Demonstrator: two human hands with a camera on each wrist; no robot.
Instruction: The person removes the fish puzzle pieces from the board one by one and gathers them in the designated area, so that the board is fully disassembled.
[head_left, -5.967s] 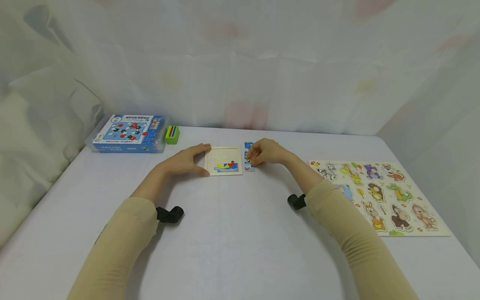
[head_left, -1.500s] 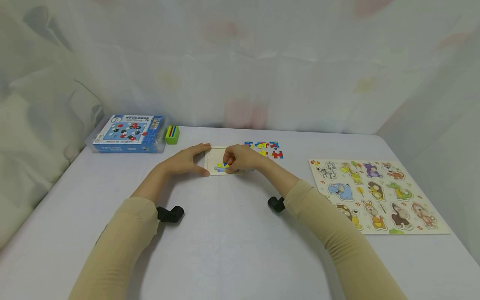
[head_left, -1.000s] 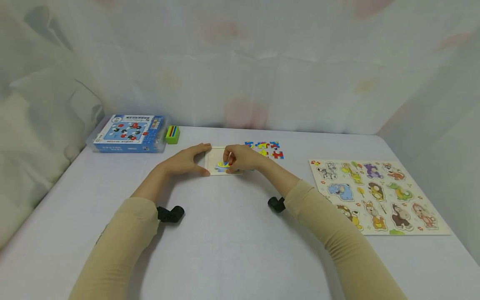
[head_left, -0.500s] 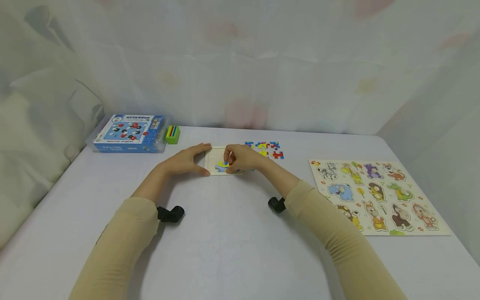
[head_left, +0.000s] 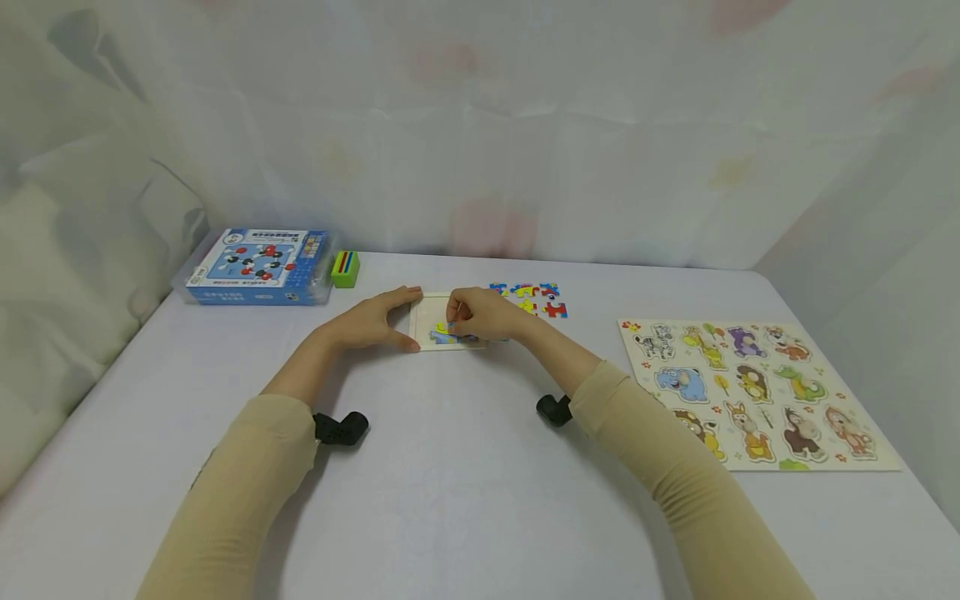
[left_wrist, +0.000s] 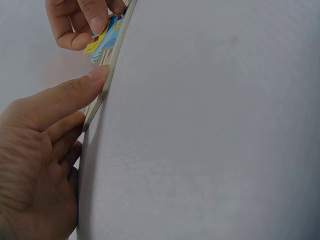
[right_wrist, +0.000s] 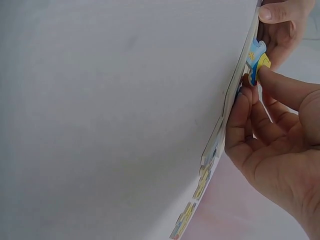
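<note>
A small pale wooden puzzle tray [head_left: 430, 308] lies flat on the table. My left hand [head_left: 367, 320] holds it at the left side, thumb at the near corner and index finger at the far one. Over the tray's near right part, my right hand [head_left: 489, 317] pinches a blue and yellow puzzle piece [right_wrist: 258, 59] between thumb and fingers. In the left wrist view that piece [left_wrist: 106, 39] stands out above the tray's rim. The right hand hides part of the tray's inside. Several loose jigsaw pieces [head_left: 555, 310] lie right of the tray.
A board with animal pictures [head_left: 752, 385] lies at the right, partly behind the right sleeve. At the back left stand a blue boxed set [head_left: 255, 262] and a small green block [head_left: 344, 271] with coloured stripes. A white cloth [head_left: 450, 500] covers the table.
Since the earliest frame, my right hand has moved left from the loose pieces to the tray. In the last half second its fingers have shifted slightly on the piece. The left hand stays put.
</note>
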